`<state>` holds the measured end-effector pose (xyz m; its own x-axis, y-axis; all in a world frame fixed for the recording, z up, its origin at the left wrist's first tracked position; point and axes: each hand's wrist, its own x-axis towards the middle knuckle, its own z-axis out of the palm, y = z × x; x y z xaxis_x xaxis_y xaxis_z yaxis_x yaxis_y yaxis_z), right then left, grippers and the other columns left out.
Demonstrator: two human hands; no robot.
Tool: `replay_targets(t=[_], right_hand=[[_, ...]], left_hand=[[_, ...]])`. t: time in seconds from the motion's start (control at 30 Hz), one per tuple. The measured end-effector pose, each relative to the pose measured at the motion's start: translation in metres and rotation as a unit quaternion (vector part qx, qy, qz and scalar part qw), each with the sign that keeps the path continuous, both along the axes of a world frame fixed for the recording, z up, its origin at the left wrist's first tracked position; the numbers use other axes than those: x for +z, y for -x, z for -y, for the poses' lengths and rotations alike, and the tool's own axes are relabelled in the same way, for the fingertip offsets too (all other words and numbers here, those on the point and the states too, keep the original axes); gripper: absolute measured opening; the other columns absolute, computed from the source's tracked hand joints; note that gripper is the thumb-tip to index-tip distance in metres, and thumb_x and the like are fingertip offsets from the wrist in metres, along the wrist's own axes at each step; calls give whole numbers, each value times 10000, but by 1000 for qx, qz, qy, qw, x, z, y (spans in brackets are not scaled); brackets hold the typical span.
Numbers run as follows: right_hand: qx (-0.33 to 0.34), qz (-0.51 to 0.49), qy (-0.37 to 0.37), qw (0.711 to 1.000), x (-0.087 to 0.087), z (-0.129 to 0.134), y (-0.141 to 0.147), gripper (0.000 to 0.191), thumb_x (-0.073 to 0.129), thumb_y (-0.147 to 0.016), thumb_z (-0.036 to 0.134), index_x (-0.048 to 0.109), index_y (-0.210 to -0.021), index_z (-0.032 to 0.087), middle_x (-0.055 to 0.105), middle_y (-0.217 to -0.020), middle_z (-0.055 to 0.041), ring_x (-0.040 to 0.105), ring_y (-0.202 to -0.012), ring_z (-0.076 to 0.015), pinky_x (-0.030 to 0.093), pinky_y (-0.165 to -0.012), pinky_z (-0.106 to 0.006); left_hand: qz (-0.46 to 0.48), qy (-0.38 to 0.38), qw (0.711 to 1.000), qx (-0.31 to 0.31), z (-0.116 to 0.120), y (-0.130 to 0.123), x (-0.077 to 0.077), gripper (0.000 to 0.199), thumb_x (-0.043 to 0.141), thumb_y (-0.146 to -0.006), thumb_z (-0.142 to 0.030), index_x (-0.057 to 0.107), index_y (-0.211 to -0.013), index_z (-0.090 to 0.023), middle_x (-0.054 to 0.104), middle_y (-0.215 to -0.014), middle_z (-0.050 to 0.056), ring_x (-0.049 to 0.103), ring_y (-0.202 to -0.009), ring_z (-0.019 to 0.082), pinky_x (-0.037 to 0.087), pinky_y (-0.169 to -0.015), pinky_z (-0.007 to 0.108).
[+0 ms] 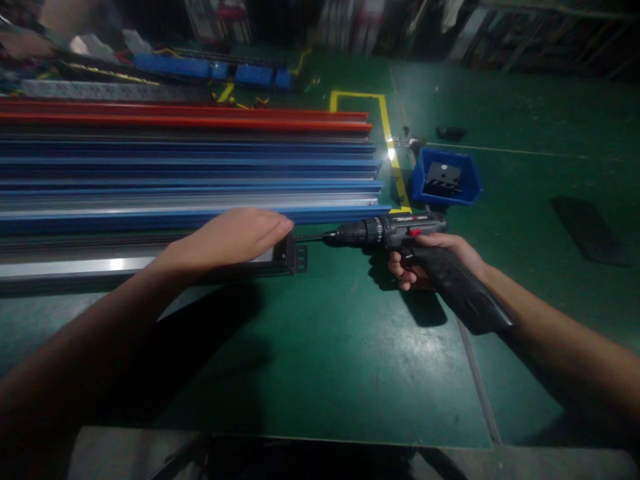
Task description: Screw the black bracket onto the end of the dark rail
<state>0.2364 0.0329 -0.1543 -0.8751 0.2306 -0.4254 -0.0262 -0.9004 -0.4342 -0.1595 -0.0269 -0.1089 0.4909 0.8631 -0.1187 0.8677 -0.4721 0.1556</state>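
Note:
A black power drill (400, 230) is in my right hand (440, 257), its bit pointing left. The bit's tip meets the end of a dark metal profile (250, 269), beside a small slotted black bracket (301, 259). My left hand (240, 233) rests over that same end of the profile, its fingers together and curved over the edge; its fingertips are partly hidden. Beyond the profile, long blue rails (200, 217) and red rails (200, 120) lie parallel on the green surface.
A blue bin (423, 193) holding dark plates sits beyond the drill. Yellow tape (387, 127) marks the green surface (350, 373). Dark objects (590, 230) lie at the right. Blue blocks with wires (173, 65) and a person's hand (25, 45) are at the back left.

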Motion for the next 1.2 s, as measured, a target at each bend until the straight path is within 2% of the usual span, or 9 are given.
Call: replay_targets(t=[0.2, 0.33, 0.63, 1.0, 1.2], right_hand=[[-1, -6, 18, 1000, 3, 2, 0, 397, 681, -904, 356, 619, -1167, 64, 722, -1050, -168, 719, -899, -227, 590, -928, -378], [1, -10, -2, 1000, 2, 2, -1, 383, 678, -911, 342, 636, -1159, 52, 723, -1041, -162, 710, -882, -210, 583, -932, -365], [10, -38, -45, 998, -2, 3, -3, 376, 688, -913, 283, 662, -1189, 29, 714, -1079, -172, 721, -909, -218, 588, -929, -362], [30, -84, -67, 994, -4, 6, -2, 442, 662, -910, 189, 639, -1301, -14, 738, -1162, -181, 741, -988, -210, 590, -980, -352], [21, -75, -81, 994, -5, 5, -3, 332, 658, -912, 165, 669, -1202, 3, 743, -1128, -171, 743, -953, -203, 596, -956, -364]], left_hand=[[2, 2, 1000, 11, 1, -2, 2, 534, 262, -1092, -464, 709, -1006, -185, 761, -1038, 75, 665, -827, 204, 460, -767, 309], [9, 1, 1000, 10, 0, 0, -1, 550, 260, -1092, -498, 707, -994, -194, 757, -1000, 71, 669, -844, 218, 459, -779, 318], [5, 9, 1000, 11, 0, 1, -2, 575, 240, -1097, -502, 720, -1063, -187, 759, -1048, 86, 679, -871, 227, 466, -792, 330], [2, 18, 1000, 20, 0, -1, -2, 591, 218, -1096, -491, 712, -1029, -174, 747, -1015, 88, 664, -841, 218, 462, -778, 339], [-1, 20, 1000, 24, -2, 1, -5, 609, 203, -1090, -516, 710, -1044, -182, 747, -1031, 90, 668, -877, 237, 463, -801, 356]])
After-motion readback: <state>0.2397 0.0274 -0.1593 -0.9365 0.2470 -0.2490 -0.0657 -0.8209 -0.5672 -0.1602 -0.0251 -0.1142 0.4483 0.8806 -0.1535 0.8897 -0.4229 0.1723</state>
